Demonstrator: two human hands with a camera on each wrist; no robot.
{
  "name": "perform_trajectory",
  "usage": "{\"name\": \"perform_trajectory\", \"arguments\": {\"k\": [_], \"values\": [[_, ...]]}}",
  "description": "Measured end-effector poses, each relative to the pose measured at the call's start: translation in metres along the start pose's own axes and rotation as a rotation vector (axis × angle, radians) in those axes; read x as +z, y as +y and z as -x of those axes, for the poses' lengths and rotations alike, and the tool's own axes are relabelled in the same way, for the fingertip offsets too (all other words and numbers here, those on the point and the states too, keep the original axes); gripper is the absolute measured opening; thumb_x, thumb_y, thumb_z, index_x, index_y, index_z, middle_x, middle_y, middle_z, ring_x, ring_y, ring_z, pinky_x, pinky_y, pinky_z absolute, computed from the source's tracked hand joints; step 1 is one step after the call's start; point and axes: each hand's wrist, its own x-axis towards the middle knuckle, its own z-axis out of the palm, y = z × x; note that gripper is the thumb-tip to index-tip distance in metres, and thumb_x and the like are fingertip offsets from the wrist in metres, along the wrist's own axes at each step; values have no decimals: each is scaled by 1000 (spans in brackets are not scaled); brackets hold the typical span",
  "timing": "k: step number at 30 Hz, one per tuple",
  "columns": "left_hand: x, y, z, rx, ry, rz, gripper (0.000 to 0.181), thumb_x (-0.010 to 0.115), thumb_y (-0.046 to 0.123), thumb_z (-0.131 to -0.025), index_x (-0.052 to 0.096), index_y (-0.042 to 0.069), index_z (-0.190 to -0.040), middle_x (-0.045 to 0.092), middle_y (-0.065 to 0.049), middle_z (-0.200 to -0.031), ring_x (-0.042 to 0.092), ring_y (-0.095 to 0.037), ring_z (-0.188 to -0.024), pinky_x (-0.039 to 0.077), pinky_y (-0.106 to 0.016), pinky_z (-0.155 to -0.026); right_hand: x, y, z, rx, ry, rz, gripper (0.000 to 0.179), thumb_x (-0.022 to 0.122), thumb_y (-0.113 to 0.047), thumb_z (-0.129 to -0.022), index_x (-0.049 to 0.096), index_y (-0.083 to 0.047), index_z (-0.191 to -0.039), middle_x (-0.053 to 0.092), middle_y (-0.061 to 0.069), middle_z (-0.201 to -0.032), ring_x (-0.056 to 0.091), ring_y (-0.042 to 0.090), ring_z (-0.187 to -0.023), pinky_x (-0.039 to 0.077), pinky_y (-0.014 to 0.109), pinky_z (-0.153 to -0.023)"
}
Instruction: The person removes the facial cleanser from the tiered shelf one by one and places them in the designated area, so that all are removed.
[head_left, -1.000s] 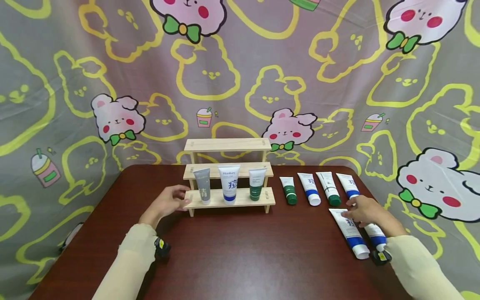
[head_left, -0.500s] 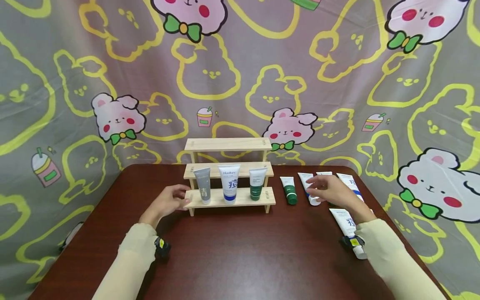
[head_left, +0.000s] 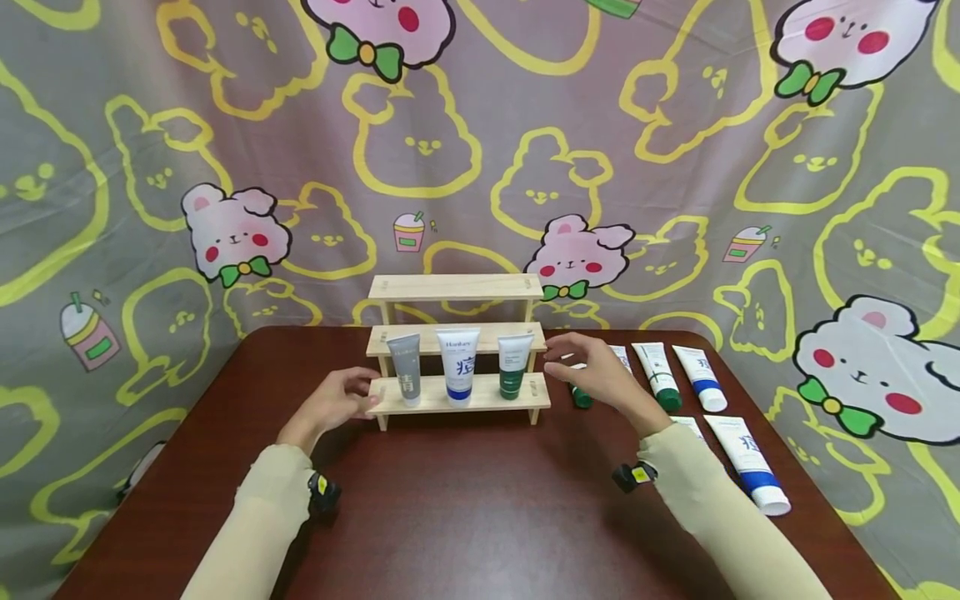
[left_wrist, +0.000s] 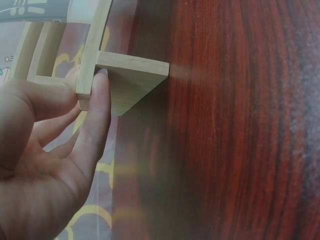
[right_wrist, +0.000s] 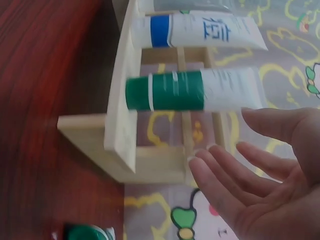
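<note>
A three-tier wooden shelf [head_left: 454, 288] stands at the back of the table. Along its lowest step stand a grey squeeze tube [head_left: 407, 371], a white-and-blue squeeze tube [head_left: 459, 367] and a white-and-green squeeze tube [head_left: 514, 367], caps down. My left hand [head_left: 330, 404] pinches the left end of that step; in the left wrist view the thumb lies above the board and a finger [left_wrist: 92, 117] below it. At the shelf's right end, my right hand [head_left: 596, 371] holds nothing. In the right wrist view its fingers are spread and loosely bent, the thumb close to the green tube's upper end.
Right of the shelf lie several more tubes: a small green one [head_left: 581, 395] partly behind my right hand, a green-capped one [head_left: 657, 375], a blue-banded one [head_left: 701, 379] and a larger blue-banded one [head_left: 750, 462]. A patterned curtain [head_left: 435, 150] hangs behind the table.
My right hand has moved left from over the tubes at the right to the shelf's right end, uncovering some tubes. The left hand and the shelf have stayed put.
</note>
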Motion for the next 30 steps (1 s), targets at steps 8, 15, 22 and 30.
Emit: {"name": "perform_trajectory", "arguments": {"k": [8,15,22,30], "values": [[-2,4,0,4,2,13,44,70,-8,-89,55,-9,-130,56,-24,-105,64,-26,-80,62,-38,-70,26,-4,-13,-10,38,-114,48,78,-20,-90,59,0,-130,68,18,-116,65,30,-104,55,47,-89],[-2,2,0,17,-1,25,44,69,-9,-89,54,-10,-131,57,-24,-106,64,-25,-79,62,-39,-70,38,-2,-17,11,47,-159,43,79,-25,-90,62,-5,-125,68,9,-116,65,25,-106,54,44,-91],[-1,4,2,7,0,22,44,69,-9,-90,54,-10,-131,58,-25,-107,64,-26,-79,62,-39,-70,45,-2,-17,13,67,-170,43,78,-24,-90,62,-5,-126,68,9,-115,64,26,-105,52,46,-95],[0,3,3,17,-4,33,44,68,-9,-90,53,-11,-131,58,-25,-106,63,-25,-79,62,-39,-70,53,1,-19,24,78,-180,40,78,-25,-90,64,-7,-124,69,7,-112,64,24,-102,53,46,-93]]}}
